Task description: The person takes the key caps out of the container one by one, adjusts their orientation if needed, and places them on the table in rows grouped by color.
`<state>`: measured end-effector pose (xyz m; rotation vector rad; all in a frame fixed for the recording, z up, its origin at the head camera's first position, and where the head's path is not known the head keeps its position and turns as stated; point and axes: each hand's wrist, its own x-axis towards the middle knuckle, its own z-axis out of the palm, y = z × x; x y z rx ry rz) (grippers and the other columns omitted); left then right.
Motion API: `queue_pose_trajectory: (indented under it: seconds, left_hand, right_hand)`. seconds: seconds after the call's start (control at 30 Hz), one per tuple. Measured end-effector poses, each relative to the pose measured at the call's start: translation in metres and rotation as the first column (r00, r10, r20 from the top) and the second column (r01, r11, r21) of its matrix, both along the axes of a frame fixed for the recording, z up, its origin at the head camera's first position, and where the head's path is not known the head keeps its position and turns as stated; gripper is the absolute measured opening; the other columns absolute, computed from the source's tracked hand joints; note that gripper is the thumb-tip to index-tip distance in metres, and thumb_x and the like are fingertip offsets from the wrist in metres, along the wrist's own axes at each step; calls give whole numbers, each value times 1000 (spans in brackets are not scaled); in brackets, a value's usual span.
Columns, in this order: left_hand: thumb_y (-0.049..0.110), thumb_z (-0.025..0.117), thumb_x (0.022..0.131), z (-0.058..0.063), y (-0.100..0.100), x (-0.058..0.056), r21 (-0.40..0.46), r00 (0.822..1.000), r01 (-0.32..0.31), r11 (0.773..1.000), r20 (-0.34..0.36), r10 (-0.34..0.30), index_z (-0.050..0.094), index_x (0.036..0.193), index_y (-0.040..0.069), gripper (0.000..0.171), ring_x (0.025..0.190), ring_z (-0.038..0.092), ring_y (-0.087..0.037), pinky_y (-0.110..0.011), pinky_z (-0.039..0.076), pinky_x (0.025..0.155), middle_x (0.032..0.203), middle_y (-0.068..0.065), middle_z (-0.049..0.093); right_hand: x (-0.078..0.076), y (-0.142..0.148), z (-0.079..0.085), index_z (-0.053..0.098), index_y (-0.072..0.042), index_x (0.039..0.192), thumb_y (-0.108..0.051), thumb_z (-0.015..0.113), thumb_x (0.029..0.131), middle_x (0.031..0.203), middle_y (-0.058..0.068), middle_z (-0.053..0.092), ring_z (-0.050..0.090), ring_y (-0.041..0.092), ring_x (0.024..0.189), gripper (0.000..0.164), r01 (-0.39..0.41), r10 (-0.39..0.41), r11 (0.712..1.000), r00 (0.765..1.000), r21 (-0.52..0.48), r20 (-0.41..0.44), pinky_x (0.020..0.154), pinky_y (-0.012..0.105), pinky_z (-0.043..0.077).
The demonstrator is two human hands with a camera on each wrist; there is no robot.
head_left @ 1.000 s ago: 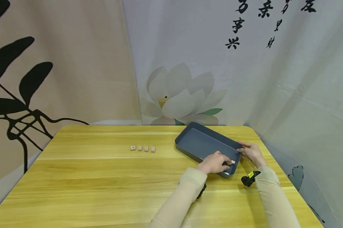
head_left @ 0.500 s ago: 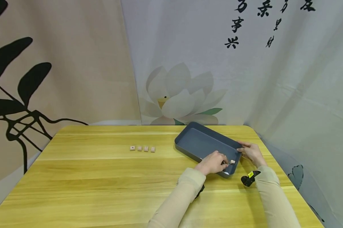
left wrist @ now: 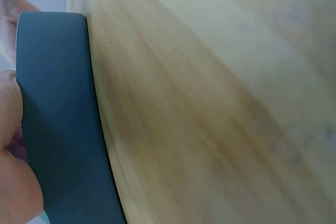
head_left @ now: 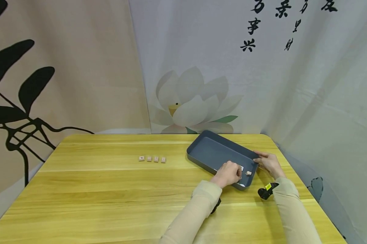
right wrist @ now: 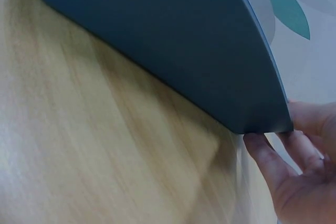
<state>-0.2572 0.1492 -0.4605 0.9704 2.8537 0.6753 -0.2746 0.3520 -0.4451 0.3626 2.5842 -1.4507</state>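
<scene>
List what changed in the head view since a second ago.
The left hand drew its fingers back leftward from the pale piece in the tray; a white bit now shows beside them. Whether it holds anything is hidden. Unchanged: right hand on the tray's corner, four small pieces in a row.

On my left wrist feed, I see part of the left hand [left wrist: 18,182] at a dark tray [left wrist: 63,114] on a wooden table [left wrist: 199,108].

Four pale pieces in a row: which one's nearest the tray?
Head view: the rightmost piece, at the row's end facing the tray; the other three pieces lie farther left.
</scene>
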Motion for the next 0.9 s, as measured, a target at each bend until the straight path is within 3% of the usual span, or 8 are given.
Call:
queue_pose_trajectory:
  seconds: [0.07, 0.13, 0.27, 0.37, 0.5, 0.63, 0.9]
  left_hand:
    - [22, 70, 87, -1, -2, -1, 30, 1000, 22, 999, 15, -22, 71, 88, 23, 2, 70, 58, 1, -10, 44, 62, 81, 12, 67]
    - [23, 69, 88, -1, -4, -2, 72, 998, 55, 996, 26, -57, 71, 99, 21, 12, 77, 61, 1, -9, 45, 66, 88, 10, 70]
    - [20, 62, 92, 2, -12, -5, 169, 989, 118, 979, 68, -131, 69, 115, 20, 24, 85, 65, 1, -8, 47, 69, 102, 6, 72]
    - [13, 55, 96, 4, -17, -7, 258, 975, 136, 957, 137, -176, 68, 119, 18, 27, 85, 67, -1, -8, 48, 67, 106, 1, 70]
    - [13, 54, 96, 6, -21, -7, 351, 946, 93, 932, 260, -192, 68, 118, 14, 26, 88, 67, -4, -10, 49, 67, 107, -1, 70]
    - [16, 64, 91, 7, -22, -7, 385, 937, 37, 922, 307, -166, 68, 115, 13, 25, 91, 66, -4, -12, 50, 69, 106, 1, 69]
    - [5, 62, 89, 5, -22, -8, 495, 915, -22, 868, 360, -182, 64, 107, 7, 17, 88, 71, -12, -14, 53, 69, 97, -6, 69]
  right_hand:
    - [0, 0, 0, 39, -7, 145, -10, 54, 95, 150, 28, 27, 63, 11, 100, 53, 5, -5, 1000, 1000, 7, 0, 86, 23, 53]
    - [0, 0, 0, 38, -6, 145, -10, 54, 95, 151, 28, 27, 55, 26, 121, 53, 7, -7, 1000, 1000, 8, -1, 86, 23, 53]
    - [0, 0, 0, 37, -6, 146, -9, 53, 95, 151, 28, 26, 41, 36, 133, 53, 15, -15, 1000, 1000, 1, 4, 86, 22, 53]
    - [1, 0, 0, 37, -7, 146, -9, 53, 95, 151, 28, 26, 47, 33, 129, 53, 18, -18, 1000, 1000, 4, 9, 87, 22, 53]
    - [0, 1, 0, 38, -7, 145, -10, 53, 95, 151, 28, 27, 62, 13, 102, 53, 17, -17, 1000, 1000, 12, 9, 87, 23, 53]
    - [-1, 0, -1, 38, -7, 145, -9, 54, 95, 151, 28, 27, 57, -5, 82, 53, 18, -18, 1000, 1000, -3, 8, 79, 16, 52]
    - [0, -3, 1, 38, -5, 145, -6, 55, 94, 150, 30, 26, 55, -2, 74, 54, 24, -24, 999, 1000, -34, 15, 72, 13, 51]
